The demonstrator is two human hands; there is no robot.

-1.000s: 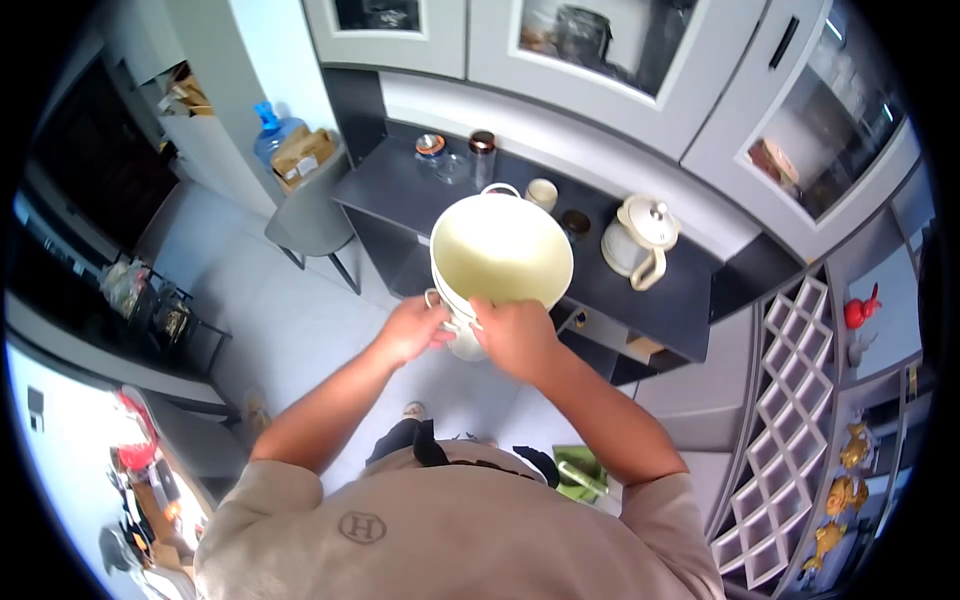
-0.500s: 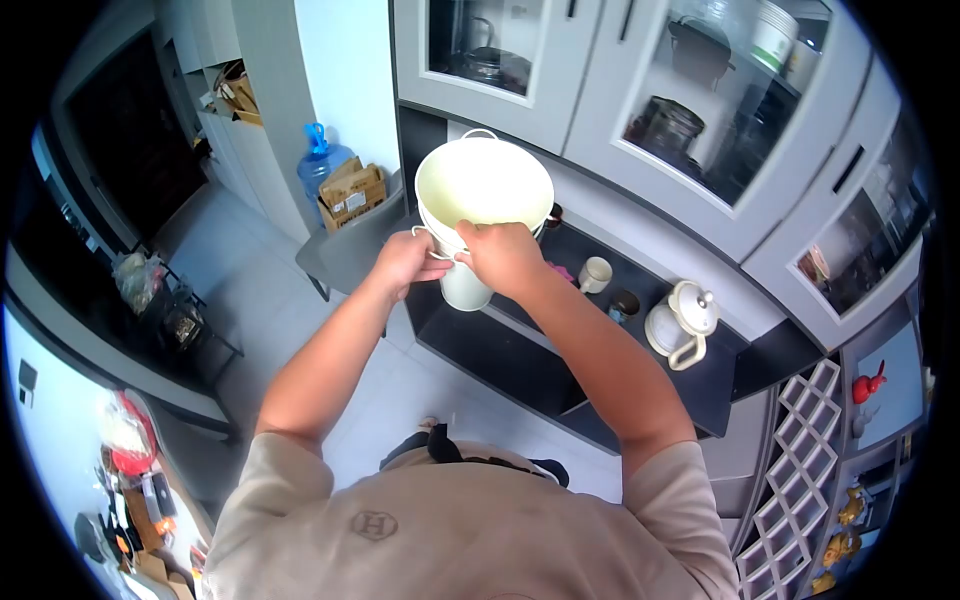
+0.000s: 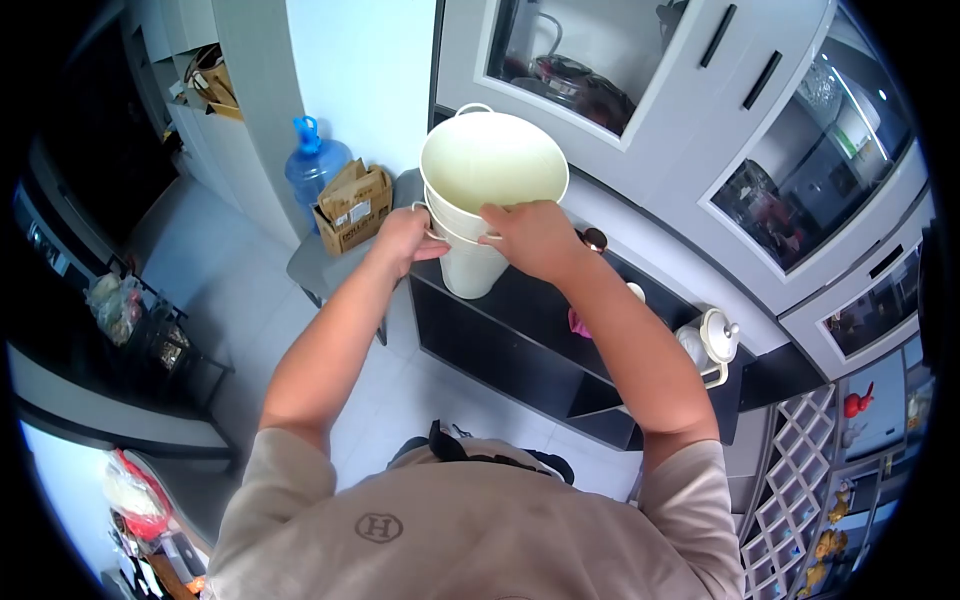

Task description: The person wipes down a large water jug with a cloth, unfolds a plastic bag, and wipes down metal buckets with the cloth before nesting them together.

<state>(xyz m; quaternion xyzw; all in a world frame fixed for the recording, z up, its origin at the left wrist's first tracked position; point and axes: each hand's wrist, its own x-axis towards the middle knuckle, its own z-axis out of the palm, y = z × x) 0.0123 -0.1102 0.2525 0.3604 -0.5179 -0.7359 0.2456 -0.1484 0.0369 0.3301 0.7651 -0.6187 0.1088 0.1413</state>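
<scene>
A tall cream bucket [image 3: 474, 270] with a wide mouth is held upright at the left end of the black counter [image 3: 515, 312]. A second rim line shows just below the top one; I cannot tell whether two buckets are nested. My left hand [image 3: 406, 240] is closed at its left side, by a small loop handle. At the front right, my right hand [image 3: 540, 238] grips the upper wall just below the rim, fingers partly hidden. Whether the base rests on the counter I cannot tell.
A white lidded pitcher [image 3: 712, 338] and a pink item [image 3: 578, 323] stand on the counter to the right. Grey glass-fronted cabinets [image 3: 690, 120] hang above. On the left, a cardboard box [image 3: 353, 212] and a blue water jug [image 3: 314, 165] sit near a chair.
My view has shifted, so the cabinets and pitcher appear farther right. The bucket now appears closer to the counter's left end, still in both hands. My right arm now mostly covers the mug.
</scene>
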